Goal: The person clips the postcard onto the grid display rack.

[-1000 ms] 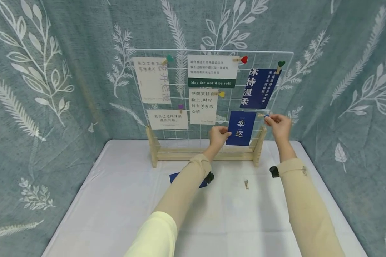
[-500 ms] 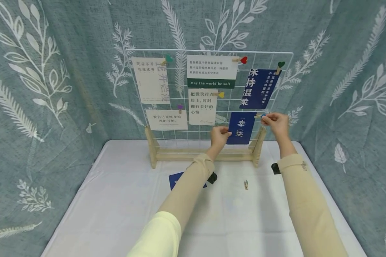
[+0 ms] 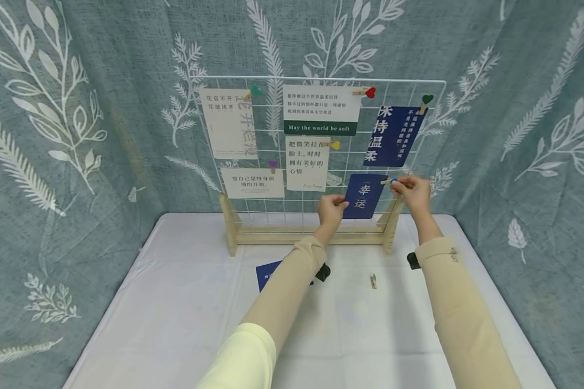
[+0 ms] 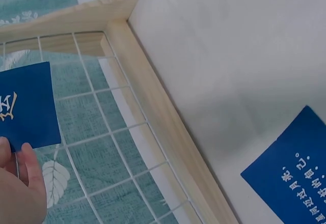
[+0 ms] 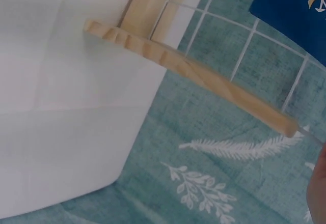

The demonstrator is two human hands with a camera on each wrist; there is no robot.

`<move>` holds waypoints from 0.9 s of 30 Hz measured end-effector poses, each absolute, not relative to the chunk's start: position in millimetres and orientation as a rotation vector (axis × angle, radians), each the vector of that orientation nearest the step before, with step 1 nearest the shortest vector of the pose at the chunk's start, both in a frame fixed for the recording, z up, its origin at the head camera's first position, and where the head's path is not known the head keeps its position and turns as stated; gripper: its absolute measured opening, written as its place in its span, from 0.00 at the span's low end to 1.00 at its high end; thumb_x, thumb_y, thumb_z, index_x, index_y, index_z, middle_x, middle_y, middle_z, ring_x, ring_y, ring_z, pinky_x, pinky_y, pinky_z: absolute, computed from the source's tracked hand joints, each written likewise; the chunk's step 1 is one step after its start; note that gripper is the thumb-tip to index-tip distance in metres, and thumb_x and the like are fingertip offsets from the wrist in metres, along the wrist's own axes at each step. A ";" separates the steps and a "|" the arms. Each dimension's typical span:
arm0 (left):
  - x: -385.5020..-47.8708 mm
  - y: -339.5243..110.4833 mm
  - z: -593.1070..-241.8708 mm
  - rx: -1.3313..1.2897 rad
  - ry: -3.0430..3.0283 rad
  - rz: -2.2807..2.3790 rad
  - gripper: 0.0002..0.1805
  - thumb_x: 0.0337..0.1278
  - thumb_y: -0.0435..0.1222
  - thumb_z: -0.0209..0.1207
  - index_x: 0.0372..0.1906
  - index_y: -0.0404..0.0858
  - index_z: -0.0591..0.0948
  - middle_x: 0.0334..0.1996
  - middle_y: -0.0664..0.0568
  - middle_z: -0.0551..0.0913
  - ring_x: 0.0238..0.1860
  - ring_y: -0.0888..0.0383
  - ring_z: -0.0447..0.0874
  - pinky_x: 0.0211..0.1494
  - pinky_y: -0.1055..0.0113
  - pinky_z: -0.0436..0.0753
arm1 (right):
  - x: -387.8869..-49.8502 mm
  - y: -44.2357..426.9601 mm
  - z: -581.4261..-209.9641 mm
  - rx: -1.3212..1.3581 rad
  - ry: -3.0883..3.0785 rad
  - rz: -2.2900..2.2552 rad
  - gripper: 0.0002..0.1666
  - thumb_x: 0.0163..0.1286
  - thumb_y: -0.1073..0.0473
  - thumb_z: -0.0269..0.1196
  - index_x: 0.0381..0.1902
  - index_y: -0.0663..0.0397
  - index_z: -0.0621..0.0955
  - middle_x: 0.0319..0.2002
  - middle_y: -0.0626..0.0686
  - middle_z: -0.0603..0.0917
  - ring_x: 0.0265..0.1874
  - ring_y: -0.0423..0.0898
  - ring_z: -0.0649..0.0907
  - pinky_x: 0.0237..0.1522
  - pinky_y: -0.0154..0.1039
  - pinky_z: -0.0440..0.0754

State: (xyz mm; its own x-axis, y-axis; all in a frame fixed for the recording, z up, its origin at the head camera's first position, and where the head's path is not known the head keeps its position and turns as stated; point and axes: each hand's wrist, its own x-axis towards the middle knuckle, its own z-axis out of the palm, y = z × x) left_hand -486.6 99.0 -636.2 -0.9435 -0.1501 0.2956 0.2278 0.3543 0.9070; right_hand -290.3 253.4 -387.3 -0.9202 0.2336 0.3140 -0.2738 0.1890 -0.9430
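A blue card with gold characters [image 3: 364, 196] is held against the lower right of a white wire grid [image 3: 267, 209]. My left hand [image 3: 330, 210] pinches the card's lower left edge; the left wrist view shows thumb and fingers on the same card [image 4: 30, 107]. At the card's upper right edge, my right hand [image 3: 415, 195] pinches a small wooden clothespin [image 3: 385, 182] with a blue end. The clothespin's tip meets the card's edge; whether it grips card and wire cannot be told. Only a sliver of the right hand [image 5: 318, 188] appears in the right wrist view.
Several cards hang on the grid by clothespins, including a dark blue card [image 3: 394, 135] just above. A wooden stand [image 3: 311, 238] carries the grid. Another blue card [image 4: 293, 173] lies on the white table [image 3: 175, 302], partly under the left forearm. A loose clothespin [image 3: 373, 281] lies to the right.
My right hand has moved left with the clothespin, bringing its tip to the card's upper right edge. The card's top has dropped slightly. My left hand stays almost in place.
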 end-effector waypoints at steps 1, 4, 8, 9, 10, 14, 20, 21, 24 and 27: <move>-475.3 95.7 -623.5 -0.070 -2.294 -1.618 0.08 0.45 0.44 0.70 0.35 0.53 0.87 0.30 0.64 0.87 0.31 0.68 0.82 0.31 0.75 0.82 | -290.8 253.4 -388.6 0.032 -2.064 1.797 0.16 0.62 0.77 0.58 0.41 0.92 0.71 0.13 0.28 0.76 0.16 0.25 0.79 0.26 0.18 0.78; -411.1 82.1 -554.6 -0.065 -2.314 -1.613 0.06 0.49 0.39 0.68 0.35 0.48 0.87 0.30 0.59 0.87 0.31 0.65 0.83 0.33 0.74 0.82 | -292.2 253.2 -390.8 0.027 -2.000 1.849 0.15 0.61 0.78 0.57 0.40 0.93 0.70 0.13 0.30 0.77 0.15 0.26 0.79 0.24 0.19 0.79; -359.6 74.5 -496.1 -0.023 -2.369 -1.579 0.07 0.50 0.33 0.67 0.36 0.39 0.87 0.32 0.51 0.88 0.33 0.58 0.85 0.37 0.70 0.83 | -289.3 250.4 -388.3 0.020 -1.922 1.905 0.12 0.60 0.80 0.57 0.38 0.92 0.72 0.14 0.35 0.80 0.14 0.27 0.80 0.23 0.19 0.79; -372.0 75.3 -508.1 -0.047 -2.357 -1.583 0.07 0.49 0.35 0.68 0.35 0.41 0.87 0.31 0.52 0.88 0.32 0.60 0.85 0.36 0.71 0.83 | -289.3 250.6 -388.7 0.024 -1.912 1.906 0.11 0.59 0.80 0.58 0.37 0.91 0.72 0.15 0.37 0.81 0.14 0.28 0.80 0.23 0.20 0.79; -375.9 76.6 -512.6 -0.038 -2.386 -1.577 0.07 0.49 0.35 0.68 0.36 0.42 0.87 0.31 0.52 0.88 0.33 0.59 0.85 0.37 0.69 0.83 | -291.9 252.4 -391.4 0.034 -1.901 1.912 0.11 0.59 0.80 0.58 0.37 0.90 0.73 0.16 0.38 0.82 0.15 0.28 0.80 0.23 0.20 0.80; -417.4 85.1 -567.0 -0.072 -2.311 -1.511 0.06 0.45 0.36 0.71 0.29 0.51 0.87 0.24 0.63 0.85 0.25 0.68 0.80 0.29 0.77 0.78 | -342.5 283.9 -441.4 0.158 -1.789 2.016 0.08 0.56 0.76 0.65 0.33 0.80 0.79 0.22 0.53 0.86 0.18 0.39 0.85 0.25 0.28 0.84; -426.3 89.2 -579.0 -0.095 -2.373 -1.467 0.04 0.51 0.38 0.67 0.34 0.47 0.88 0.31 0.58 0.88 0.31 0.63 0.85 0.33 0.73 0.81 | -487.7 373.0 -571.4 0.226 -1.782 2.058 0.16 0.51 0.69 0.71 0.39 0.69 0.82 0.29 0.60 0.88 0.21 0.48 0.87 0.25 0.36 0.85; -417.9 87.8 -572.0 -0.108 -2.363 -1.469 0.05 0.52 0.39 0.66 0.34 0.46 0.88 0.31 0.57 0.88 0.31 0.63 0.85 0.33 0.73 0.81 | -495.3 377.4 -578.3 0.224 -1.820 2.023 0.17 0.51 0.66 0.72 0.39 0.68 0.82 0.29 0.59 0.88 0.22 0.48 0.87 0.25 0.36 0.86; -393.6 83.5 -550.0 -0.109 -2.353 -1.472 0.06 0.54 0.37 0.64 0.36 0.45 0.88 0.33 0.57 0.88 0.31 0.65 0.84 0.33 0.75 0.80 | -490.9 374.1 -574.2 0.210 -1.922 1.902 0.17 0.54 0.60 0.71 0.40 0.65 0.83 0.28 0.57 0.88 0.22 0.46 0.87 0.25 0.35 0.85; -361.7 77.5 -518.6 -0.088 -2.365 -1.519 0.10 0.54 0.32 0.61 0.40 0.45 0.87 0.34 0.56 0.88 0.33 0.64 0.84 0.35 0.72 0.81 | -454.8 352.5 -540.8 0.179 -2.016 1.755 0.15 0.56 0.57 0.70 0.39 0.62 0.84 0.25 0.53 0.87 0.21 0.43 0.86 0.24 0.32 0.84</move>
State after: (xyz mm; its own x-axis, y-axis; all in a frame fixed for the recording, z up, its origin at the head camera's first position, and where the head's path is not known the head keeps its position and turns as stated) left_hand -361.7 77.5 -518.6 -0.9442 -0.1234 0.3053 0.2263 0.4304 0.8738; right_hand -454.8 352.5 -540.8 -0.8864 0.1970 0.4189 -0.3876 0.1787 -0.9043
